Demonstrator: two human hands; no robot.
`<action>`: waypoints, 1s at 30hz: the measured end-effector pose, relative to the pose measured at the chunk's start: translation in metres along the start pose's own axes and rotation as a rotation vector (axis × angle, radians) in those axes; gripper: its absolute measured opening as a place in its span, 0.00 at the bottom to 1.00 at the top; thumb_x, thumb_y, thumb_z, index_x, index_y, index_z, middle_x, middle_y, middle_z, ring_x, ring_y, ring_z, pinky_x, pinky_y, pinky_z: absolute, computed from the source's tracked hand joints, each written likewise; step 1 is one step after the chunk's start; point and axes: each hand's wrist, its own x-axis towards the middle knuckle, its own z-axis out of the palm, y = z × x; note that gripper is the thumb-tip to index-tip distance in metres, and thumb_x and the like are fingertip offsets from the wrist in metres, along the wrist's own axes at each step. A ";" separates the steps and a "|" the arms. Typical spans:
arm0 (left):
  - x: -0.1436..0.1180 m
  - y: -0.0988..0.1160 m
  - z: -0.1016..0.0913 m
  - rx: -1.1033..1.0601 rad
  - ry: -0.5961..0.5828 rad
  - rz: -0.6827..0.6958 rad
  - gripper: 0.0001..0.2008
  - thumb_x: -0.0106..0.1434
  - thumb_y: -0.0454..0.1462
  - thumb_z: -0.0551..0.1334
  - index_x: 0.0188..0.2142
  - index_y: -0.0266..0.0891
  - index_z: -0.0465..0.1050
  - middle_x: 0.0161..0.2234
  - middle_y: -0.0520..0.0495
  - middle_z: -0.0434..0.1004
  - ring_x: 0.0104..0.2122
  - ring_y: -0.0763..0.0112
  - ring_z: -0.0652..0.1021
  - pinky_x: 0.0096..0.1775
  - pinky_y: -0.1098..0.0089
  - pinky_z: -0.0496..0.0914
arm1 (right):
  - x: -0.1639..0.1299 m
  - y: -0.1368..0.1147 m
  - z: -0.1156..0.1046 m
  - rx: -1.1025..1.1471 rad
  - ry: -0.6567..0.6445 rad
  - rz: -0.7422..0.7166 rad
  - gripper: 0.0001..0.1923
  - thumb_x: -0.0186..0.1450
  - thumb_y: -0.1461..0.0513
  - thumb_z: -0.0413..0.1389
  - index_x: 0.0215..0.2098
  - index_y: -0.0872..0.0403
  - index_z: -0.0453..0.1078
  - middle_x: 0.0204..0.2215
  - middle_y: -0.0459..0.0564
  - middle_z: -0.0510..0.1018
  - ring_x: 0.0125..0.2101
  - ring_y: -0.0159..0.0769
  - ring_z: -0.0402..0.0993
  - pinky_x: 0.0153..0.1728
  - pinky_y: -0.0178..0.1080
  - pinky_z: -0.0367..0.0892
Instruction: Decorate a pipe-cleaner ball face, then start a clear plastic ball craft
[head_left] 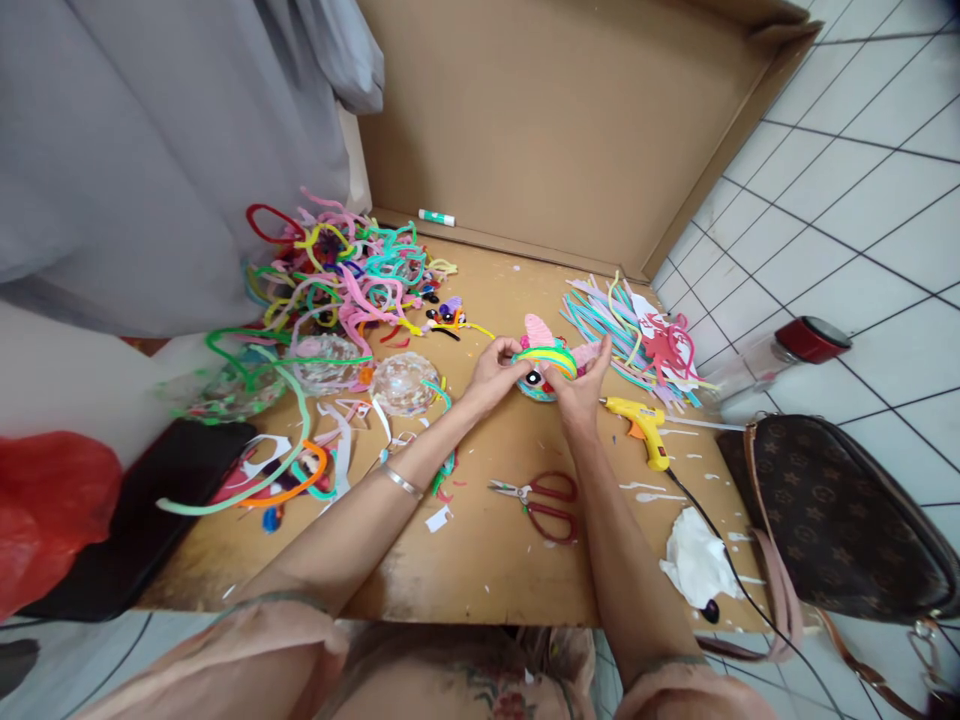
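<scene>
Both my hands meet at the middle of a cardboard work sheet (487, 560) on the floor. My left hand (493, 372) grips the left side of a small round craft figure (546, 366) wound with yellow, green and blue pipe cleaners, with a pink tuft on top and a black-and-white eye in front. My right hand (582, 385) pinches its right side, fingers curled over the coloured bands. A silver bangle (401, 481) sits on my left forearm.
A tangled heap of pipe cleaners (341, 275) lies back left, with clear plastic balls (405, 382) beside it. Cut pipe-cleaner strips (622, 325), a yellow glue gun (643, 425), red scissors (544, 500), crumpled tissue (697, 565), a brown handbag (832, 515) and a red-lidded jar (795, 350) lie right.
</scene>
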 end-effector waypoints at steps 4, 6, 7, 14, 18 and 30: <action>-0.002 0.002 -0.001 -0.041 -0.018 -0.044 0.12 0.44 0.34 0.65 0.30 0.41 0.66 0.27 0.56 0.67 0.28 0.75 0.68 0.33 0.73 0.64 | -0.003 -0.006 0.003 -0.005 0.042 0.035 0.61 0.49 0.53 0.65 0.73 0.55 0.38 0.73 0.62 0.44 0.74 0.49 0.39 0.71 0.54 0.42; -0.002 0.002 -0.001 -0.059 -0.023 -0.070 0.12 0.44 0.34 0.64 0.30 0.41 0.66 0.27 0.56 0.68 0.28 0.74 0.68 0.33 0.73 0.65 | -0.004 -0.007 0.003 -0.009 0.046 0.043 0.61 0.49 0.53 0.65 0.73 0.54 0.38 0.73 0.61 0.44 0.74 0.49 0.39 0.71 0.54 0.42; -0.002 0.002 -0.001 -0.064 -0.022 -0.077 0.12 0.43 0.34 0.63 0.30 0.41 0.66 0.27 0.56 0.67 0.28 0.74 0.68 0.33 0.72 0.65 | -0.004 -0.007 0.003 -0.010 0.049 0.048 0.61 0.50 0.53 0.65 0.73 0.54 0.38 0.73 0.61 0.44 0.74 0.50 0.39 0.71 0.54 0.43; -0.002 0.005 -0.001 -0.070 -0.021 -0.109 0.11 0.44 0.34 0.63 0.29 0.41 0.66 0.26 0.56 0.68 0.28 0.73 0.68 0.32 0.72 0.65 | -0.004 -0.010 0.001 -0.025 0.054 0.041 0.60 0.50 0.52 0.64 0.73 0.56 0.39 0.72 0.63 0.46 0.73 0.50 0.41 0.71 0.54 0.43; -0.002 0.004 -0.001 -0.038 -0.012 -0.076 0.12 0.44 0.34 0.65 0.29 0.41 0.66 0.26 0.57 0.67 0.28 0.75 0.67 0.32 0.72 0.64 | -0.005 -0.015 0.002 -0.004 0.054 0.034 0.61 0.48 0.52 0.64 0.72 0.59 0.40 0.72 0.65 0.45 0.73 0.51 0.41 0.71 0.53 0.42; -0.003 0.000 -0.001 -0.061 -0.036 -0.069 0.11 0.50 0.37 0.66 0.30 0.41 0.64 0.26 0.57 0.66 0.28 0.75 0.68 0.32 0.72 0.64 | -0.004 -0.010 0.003 -0.029 0.030 -0.007 0.62 0.49 0.52 0.65 0.73 0.57 0.38 0.73 0.64 0.44 0.72 0.49 0.45 0.71 0.51 0.45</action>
